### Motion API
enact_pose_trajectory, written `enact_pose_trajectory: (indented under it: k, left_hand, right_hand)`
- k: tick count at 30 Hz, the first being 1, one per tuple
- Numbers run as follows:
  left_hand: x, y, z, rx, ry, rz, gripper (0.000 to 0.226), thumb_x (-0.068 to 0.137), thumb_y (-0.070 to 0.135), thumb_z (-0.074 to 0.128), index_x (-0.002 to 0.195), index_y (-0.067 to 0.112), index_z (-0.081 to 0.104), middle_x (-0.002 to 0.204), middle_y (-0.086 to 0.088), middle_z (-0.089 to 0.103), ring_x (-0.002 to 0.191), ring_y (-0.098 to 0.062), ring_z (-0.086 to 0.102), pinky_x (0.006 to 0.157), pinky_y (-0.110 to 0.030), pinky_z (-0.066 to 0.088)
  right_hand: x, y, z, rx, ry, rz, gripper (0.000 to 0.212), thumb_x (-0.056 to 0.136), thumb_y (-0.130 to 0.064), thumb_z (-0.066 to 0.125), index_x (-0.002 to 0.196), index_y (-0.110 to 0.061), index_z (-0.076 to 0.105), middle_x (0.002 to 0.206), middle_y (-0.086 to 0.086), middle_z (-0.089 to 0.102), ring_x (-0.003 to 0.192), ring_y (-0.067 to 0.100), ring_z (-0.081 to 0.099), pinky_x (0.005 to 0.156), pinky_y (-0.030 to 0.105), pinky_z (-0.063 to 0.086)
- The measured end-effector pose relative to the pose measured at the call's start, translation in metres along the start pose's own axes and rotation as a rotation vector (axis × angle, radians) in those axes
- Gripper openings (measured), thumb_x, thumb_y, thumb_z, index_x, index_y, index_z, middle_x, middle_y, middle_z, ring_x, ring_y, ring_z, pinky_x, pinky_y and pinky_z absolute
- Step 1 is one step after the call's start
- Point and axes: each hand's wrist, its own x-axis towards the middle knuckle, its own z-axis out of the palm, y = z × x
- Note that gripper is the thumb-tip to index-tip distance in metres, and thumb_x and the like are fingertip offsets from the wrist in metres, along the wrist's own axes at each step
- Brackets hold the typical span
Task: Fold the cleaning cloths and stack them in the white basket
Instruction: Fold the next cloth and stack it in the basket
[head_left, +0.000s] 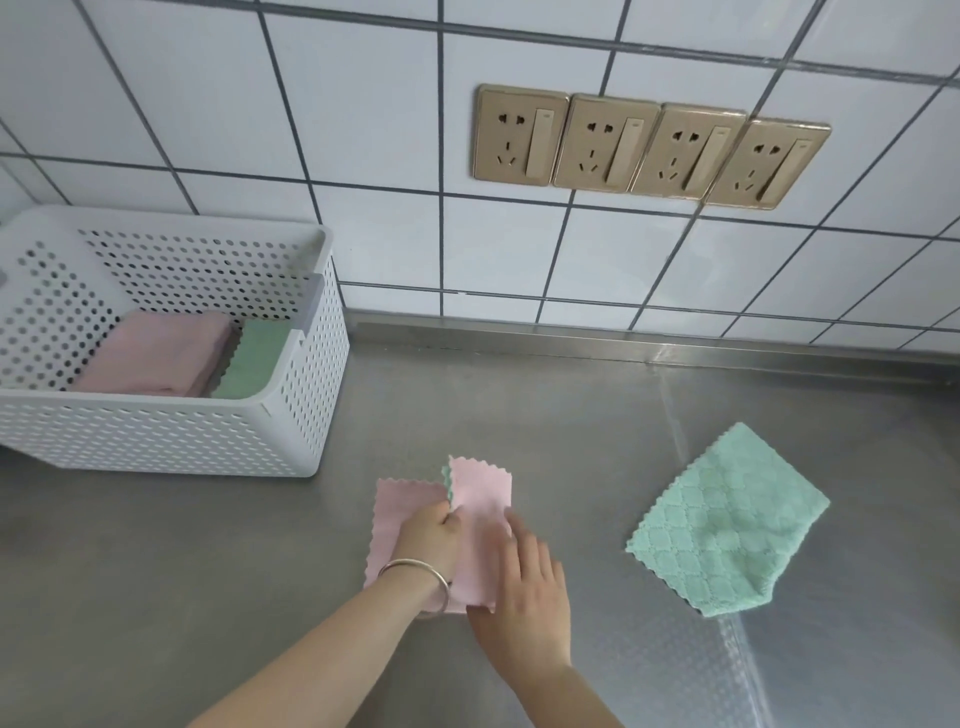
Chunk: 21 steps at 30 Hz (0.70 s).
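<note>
I see the left hand (431, 535) pinching a fold of the soft pink cloth (480, 499) on the steel desk (571, 415); the right hand (524, 582) presses it flat with straight fingers. A quilted green cloth (727, 525) lies apart. The perforated white basket (156, 436) holds folded cloths.
</note>
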Motion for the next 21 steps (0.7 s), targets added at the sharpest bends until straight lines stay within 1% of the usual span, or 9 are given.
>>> enact_pose_trajectory:
  k: [1, 3, 5, 7, 8, 10, 13, 19, 21]
  left_hand:
    - [0.002, -0.005, -0.006, 0.042, 0.014, 0.013, 0.037, 0.097, 0.018, 0.041, 0.060, 0.016, 0.038, 0.077, -0.024, 0.058, 0.071, -0.025, 0.043, 0.062, -0.030, 0.029]
    - [0.004, -0.015, -0.017, 0.110, 0.060, 0.022, 0.031, 0.098, 0.018, 0.040, 0.068, 0.011, 0.044, 0.102, -0.031, 0.060, 0.087, -0.034, 0.053, 0.068, -0.032, 0.032]
    - [0.008, -0.026, -0.023, 0.159, 0.113, 0.018, 0.022, 0.098, 0.019, 0.039, 0.100, 0.004, 0.055, 0.108, -0.028, 0.061, 0.093, -0.035, 0.055, 0.071, -0.030, 0.038]
    - [0.014, -0.039, -0.024, 0.239, 0.153, 0.022, 0.039, 0.097, 0.020, 0.038, 0.134, 0.009, 0.042, 0.106, -0.024, 0.064, 0.091, -0.035, 0.056, 0.076, -0.032, 0.043]
    - [0.016, -0.045, -0.024, 0.284, 0.170, 0.019, 0.044, 0.097, 0.021, 0.037, 0.140, 0.013, 0.035, 0.104, -0.023, 0.064, 0.093, -0.036, 0.057, 0.075, -0.032, 0.043]
    - [0.020, -0.052, -0.024, 0.325, 0.204, -0.009, 0.046, 0.096, 0.023, 0.036, 0.141, 0.016, 0.033, 0.102, -0.022, 0.065, 0.095, -0.037, 0.059, 0.075, -0.034, 0.045]
    - [0.025, -0.060, -0.023, 0.364, 0.239, -0.031, 0.043, 0.097, 0.024, 0.036, 0.139, 0.016, 0.038, 0.109, -0.021, 0.064, 0.101, -0.038, 0.057, 0.082, -0.036, 0.044]
    - [0.026, -0.071, -0.023, 0.327, 0.296, -0.082, 0.034, 0.096, 0.024, 0.040, 0.127, 0.013, 0.048, 0.110, -0.022, 0.063, 0.100, -0.039, 0.057, 0.076, -0.036, 0.043]
    - [0.026, -0.073, -0.023, 0.237, 0.327, -0.094, 0.032, 0.094, 0.023, 0.044, 0.124, 0.011, 0.049, 0.112, -0.021, 0.063, 0.100, -0.040, 0.058, 0.075, -0.036, 0.043]
  right_hand:
    - [-0.001, 0.002, 0.005, -0.035, -0.076, 0.013, 0.074, 0.050, -0.027, 0.064, 0.122, -0.012, 0.048, 0.125, 0.005, 0.060, 0.109, 0.017, 0.045, 0.081, 0.028, 0.051]
    - [-0.004, 0.005, 0.014, -0.084, -0.173, 0.002, 0.087, 0.054, -0.022, 0.061, 0.138, -0.010, 0.038, 0.140, 0.005, 0.047, 0.124, 0.017, 0.038, 0.090, 0.031, 0.052]
    - [-0.008, 0.007, 0.023, -0.093, -0.225, -0.022, 0.096, 0.057, -0.018, 0.055, 0.147, -0.009, 0.023, 0.147, 0.003, 0.032, 0.130, 0.019, 0.033, 0.102, 0.036, 0.038]
    - [-0.011, 0.005, 0.032, -0.089, -0.285, -0.029, 0.105, 0.054, -0.013, 0.059, 0.148, -0.009, 0.013, 0.152, 0.004, 0.023, 0.138, 0.021, 0.024, 0.107, 0.036, 0.021]
    - [-0.011, 0.002, 0.035, -0.088, -0.293, -0.029, 0.102, 0.057, -0.012, 0.053, 0.149, -0.010, 0.009, 0.156, 0.004, 0.014, 0.143, 0.020, 0.013, 0.109, 0.035, 0.014]
    - [-0.010, -0.002, 0.040, -0.081, -0.302, -0.026, 0.094, 0.062, -0.011, 0.036, 0.150, -0.011, 0.003, 0.158, 0.001, -0.001, 0.146, 0.016, -0.005, 0.111, 0.033, 0.006]
    - [-0.009, -0.004, 0.048, -0.078, -0.306, -0.043, 0.087, 0.066, -0.008, 0.022, 0.150, -0.011, -0.001, 0.158, 0.001, -0.007, 0.145, 0.015, -0.009, 0.110, 0.033, 0.006]
    - [-0.006, -0.003, 0.053, -0.102, -0.289, -0.107, 0.088, 0.065, -0.013, 0.022, 0.149, -0.009, -0.003, 0.157, 0.004, -0.009, 0.146, 0.018, -0.008, 0.109, 0.040, 0.011]
    - [-0.005, -0.004, 0.051, -0.128, -0.316, -0.114, 0.087, 0.063, -0.017, 0.024, 0.149, -0.007, 0.011, 0.158, 0.006, -0.003, 0.145, 0.021, 0.000, 0.104, 0.043, 0.019]
